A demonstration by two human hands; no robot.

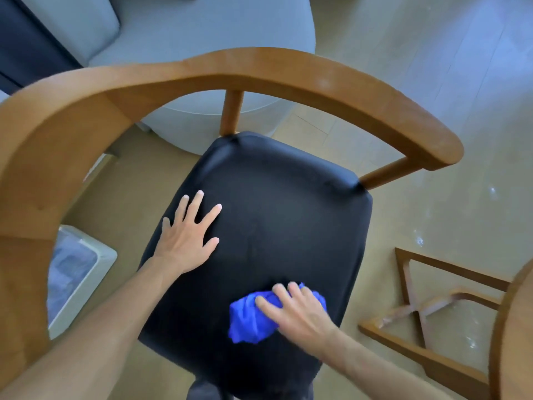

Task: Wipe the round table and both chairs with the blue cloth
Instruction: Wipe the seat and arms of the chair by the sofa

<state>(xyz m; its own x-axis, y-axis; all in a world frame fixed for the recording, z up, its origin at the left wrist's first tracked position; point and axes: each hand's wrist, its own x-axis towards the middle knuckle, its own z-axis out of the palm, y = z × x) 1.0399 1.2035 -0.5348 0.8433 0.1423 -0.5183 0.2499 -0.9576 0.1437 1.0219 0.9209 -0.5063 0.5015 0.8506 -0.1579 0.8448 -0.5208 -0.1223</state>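
Observation:
A wooden chair (pixel 288 73) with a curved back rail and a black padded seat (pixel 288 215) fills the middle of the head view. My left hand (pixel 187 238) lies flat on the seat's left side, fingers spread, holding nothing. My right hand (pixel 297 310) presses a crumpled blue cloth (pixel 248 321) onto the near right part of the seat. The round table's wooden edge (pixel 513 336) shows at the far right, with its crossed wooden base (pixel 418 313) on the floor beside the chair.
A grey sofa (pixel 178 33) stands behind the chair. A white bin (pixel 83 278) with a plastic liner sits on the floor at the left, under the chair's arm. Light wooden floor (pixel 432 67) stretches to the right.

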